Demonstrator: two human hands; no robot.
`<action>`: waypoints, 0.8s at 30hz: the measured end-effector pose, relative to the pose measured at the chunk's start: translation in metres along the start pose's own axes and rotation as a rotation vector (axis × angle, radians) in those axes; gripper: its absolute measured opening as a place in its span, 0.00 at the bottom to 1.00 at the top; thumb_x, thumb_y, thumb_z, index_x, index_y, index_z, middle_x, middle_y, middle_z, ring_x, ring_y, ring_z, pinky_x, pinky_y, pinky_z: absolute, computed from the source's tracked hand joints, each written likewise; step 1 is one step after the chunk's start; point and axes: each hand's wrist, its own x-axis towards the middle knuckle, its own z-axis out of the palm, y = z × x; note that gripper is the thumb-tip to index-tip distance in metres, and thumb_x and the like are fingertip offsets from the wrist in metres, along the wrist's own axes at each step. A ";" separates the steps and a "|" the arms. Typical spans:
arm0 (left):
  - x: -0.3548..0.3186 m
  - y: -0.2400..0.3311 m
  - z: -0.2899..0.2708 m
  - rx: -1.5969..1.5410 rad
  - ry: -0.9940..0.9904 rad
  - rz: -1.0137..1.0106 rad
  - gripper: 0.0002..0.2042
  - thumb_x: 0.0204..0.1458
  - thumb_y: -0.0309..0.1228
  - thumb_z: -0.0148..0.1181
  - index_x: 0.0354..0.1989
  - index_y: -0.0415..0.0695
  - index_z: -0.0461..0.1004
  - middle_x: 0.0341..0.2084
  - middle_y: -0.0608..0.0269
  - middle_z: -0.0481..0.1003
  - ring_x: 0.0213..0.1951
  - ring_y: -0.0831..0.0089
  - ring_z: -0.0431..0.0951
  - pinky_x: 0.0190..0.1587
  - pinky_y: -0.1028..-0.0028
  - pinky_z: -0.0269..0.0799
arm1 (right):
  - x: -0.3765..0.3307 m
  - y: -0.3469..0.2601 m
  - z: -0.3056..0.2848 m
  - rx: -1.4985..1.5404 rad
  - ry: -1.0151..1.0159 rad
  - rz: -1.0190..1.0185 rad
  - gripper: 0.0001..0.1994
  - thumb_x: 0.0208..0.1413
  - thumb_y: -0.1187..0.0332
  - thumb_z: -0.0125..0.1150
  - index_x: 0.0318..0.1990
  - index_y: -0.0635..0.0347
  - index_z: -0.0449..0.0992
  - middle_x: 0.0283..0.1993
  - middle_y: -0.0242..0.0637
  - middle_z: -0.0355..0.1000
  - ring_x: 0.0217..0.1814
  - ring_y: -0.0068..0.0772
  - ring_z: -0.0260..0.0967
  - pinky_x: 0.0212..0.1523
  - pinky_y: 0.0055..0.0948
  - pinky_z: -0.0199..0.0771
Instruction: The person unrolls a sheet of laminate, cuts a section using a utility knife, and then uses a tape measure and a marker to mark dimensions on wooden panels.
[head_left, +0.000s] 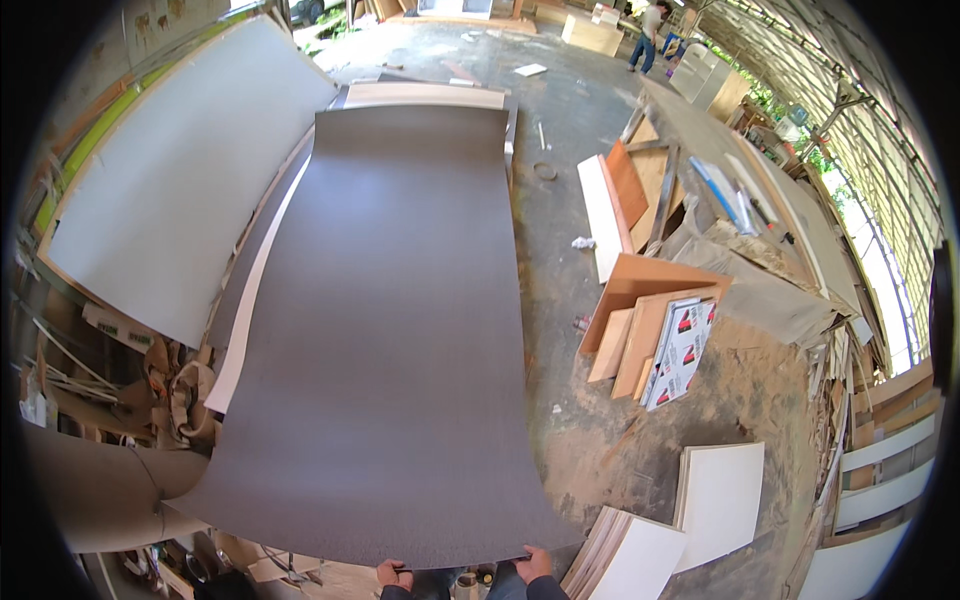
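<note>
Both hands, left hand (393,573) and right hand (533,563), apparently gripping near edge of dark laminate sheet (400,330).

Daylight enters through the open shed wall (880,230), overexposed and glaring. Illumination is even, shadows soft. Strong fisheye bending with black vignette at the rim. Focus sharp centrally, softer toward edges.

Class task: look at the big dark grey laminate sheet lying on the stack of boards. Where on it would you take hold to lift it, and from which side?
Grip the near short edge of the dark grey sheet, coming from its near end, probably one hand toward each corner. The sheet is long, thin and flexible, so a wide hold likely limits sagging. The left hand and right hand already rest on that edge.
</note>
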 end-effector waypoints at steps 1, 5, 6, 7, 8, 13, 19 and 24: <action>-0.010 -0.005 -0.004 0.072 0.035 0.108 0.05 0.32 0.18 0.55 0.21 0.39 0.70 0.28 0.57 0.72 0.37 0.62 0.71 0.47 0.59 0.70 | 0.010 0.007 -0.013 0.051 0.038 -0.013 0.18 0.63 0.74 0.46 0.59 0.68 0.64 0.61 0.51 0.65 0.64 0.54 0.62 0.65 0.63 0.60; -0.032 -0.017 0.000 0.332 0.025 0.353 0.06 0.34 0.18 0.57 0.13 0.39 0.67 0.19 0.63 0.67 0.27 0.66 0.69 0.36 0.66 0.69 | 0.031 0.037 -0.030 0.126 0.086 -0.073 0.19 0.68 0.65 0.46 0.62 0.65 0.64 0.64 0.45 0.65 0.66 0.50 0.62 0.67 0.59 0.60; -0.039 -0.012 0.009 0.297 0.049 0.329 0.08 0.35 0.18 0.57 0.12 0.40 0.64 0.17 0.64 0.63 0.24 0.67 0.67 0.32 0.67 0.67 | 0.028 0.046 -0.029 0.107 0.114 -0.087 0.20 0.69 0.62 0.46 0.62 0.64 0.64 0.64 0.44 0.65 0.66 0.49 0.62 0.67 0.58 0.59; -0.041 -0.008 0.022 0.262 0.064 0.300 0.11 0.35 0.17 0.57 0.11 0.41 0.62 0.16 0.66 0.60 0.22 0.68 0.65 0.28 0.68 0.65 | 0.029 0.051 -0.027 0.092 0.140 -0.110 0.21 0.70 0.59 0.46 0.63 0.63 0.64 0.64 0.42 0.66 0.66 0.48 0.62 0.68 0.56 0.59; -0.043 -0.005 0.037 0.286 0.072 0.289 0.09 0.35 0.17 0.57 0.11 0.41 0.63 0.16 0.66 0.60 0.22 0.70 0.65 0.29 0.70 0.65 | 0.034 0.053 -0.026 0.095 0.107 -0.116 0.21 0.70 0.58 0.46 0.62 0.62 0.65 0.64 0.42 0.66 0.67 0.48 0.62 0.69 0.56 0.58; 0.019 0.029 0.054 0.135 -0.153 0.322 0.06 0.39 0.19 0.55 0.14 0.39 0.70 0.18 0.65 0.68 0.27 0.71 0.71 0.36 0.73 0.68 | 0.057 0.055 0.031 0.137 -0.101 -0.111 0.20 0.70 0.57 0.47 0.61 0.60 0.66 0.64 0.40 0.66 0.66 0.45 0.62 0.69 0.55 0.58; 0.098 0.133 0.161 0.185 -0.356 0.309 0.05 0.45 0.20 0.54 0.21 0.43 0.73 0.23 0.64 0.73 0.31 0.71 0.75 0.34 0.73 0.71 | 0.089 0.049 0.172 0.211 -0.215 0.035 0.17 0.68 0.67 0.51 0.61 0.65 0.63 0.59 0.45 0.69 0.63 0.46 0.64 0.68 0.52 0.62; 0.079 0.161 0.266 0.397 -0.265 0.458 0.07 0.52 0.17 0.49 0.37 0.39 0.71 0.27 0.58 0.73 0.30 0.63 0.78 0.32 0.62 0.80 | 0.107 0.044 0.219 -0.140 -0.221 0.207 0.16 0.68 0.69 0.48 0.58 0.70 0.63 0.58 0.53 0.68 0.57 0.55 0.69 0.60 0.52 0.73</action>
